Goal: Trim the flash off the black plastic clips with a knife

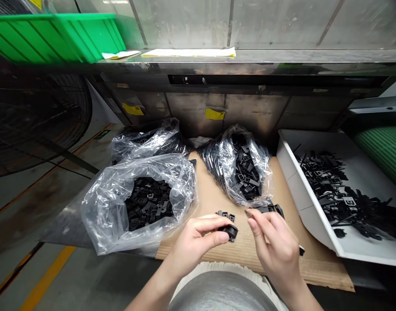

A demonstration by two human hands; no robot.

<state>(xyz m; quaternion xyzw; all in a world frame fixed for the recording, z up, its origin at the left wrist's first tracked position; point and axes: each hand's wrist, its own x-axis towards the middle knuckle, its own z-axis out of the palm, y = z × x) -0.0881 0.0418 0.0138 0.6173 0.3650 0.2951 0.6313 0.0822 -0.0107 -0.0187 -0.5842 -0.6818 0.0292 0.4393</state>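
My left hand (pixel 196 239) pinches a black plastic part (pixel 230 232) between thumb and fingers. My right hand (pixel 272 244) hangs just to its right, with thumb and forefinger close together and nothing clearly between them. A few small black plastic pieces (pixel 225 216) lie on the cardboard sheet (pixel 206 203) beyond my left fingertips. A longer black piece (pixel 267 209) lies just past my right fingertips. Another black piece (pixel 301 250) pokes out beside my right palm. Transparent plastic bags of black parts (pixel 109 207) (pixel 245 166) sit on the cardboard, close beyond both hands.
A white tray (pixel 292 190) heaped with black parts stands to the right. A third bag (pixel 146 142) sits at the back left against a steel cabinet (pixel 227 103). A green bin (pixel 55 39) and papers (pixel 188 52) rest on the shelf above. A fan guard (pixel 39 116) stands at left.
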